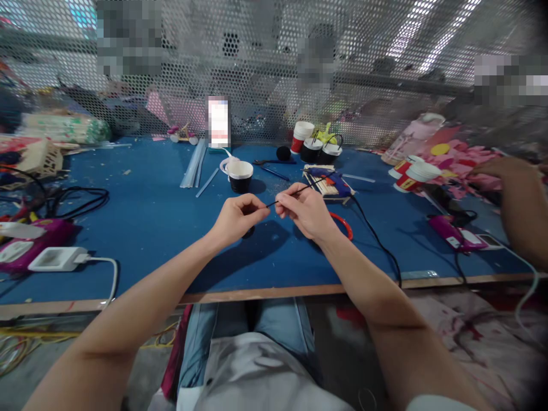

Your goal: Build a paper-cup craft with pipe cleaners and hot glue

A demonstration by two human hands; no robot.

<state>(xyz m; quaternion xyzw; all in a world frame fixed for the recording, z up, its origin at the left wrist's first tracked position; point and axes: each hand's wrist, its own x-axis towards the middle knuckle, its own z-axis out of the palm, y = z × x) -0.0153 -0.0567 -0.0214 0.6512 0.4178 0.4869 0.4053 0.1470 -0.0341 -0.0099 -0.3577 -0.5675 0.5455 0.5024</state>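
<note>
A thin black cord (309,186) runs between my two hands above the blue table. My left hand (240,218) pinches its near end between thumb and forefinger. In my right hand (306,212) the cord is pinched too, and its free part slants up to the right. Beyond the left hand stands a white paper cup with a black lower part (240,178). Behind the right hand, a blue glue gun (338,181) lies on a small rack of wooden sticks (319,181). Partly hidden by the right wrist is a red ring (347,224).
Clear glue sticks (194,165) lie beyond the left hand, with a lit screen (220,123) behind. Further cups (311,149) stand at the mesh wall. Purple power strips (456,233) and cables lie at both sides. Another person's arm (520,200) reaches in at right.
</note>
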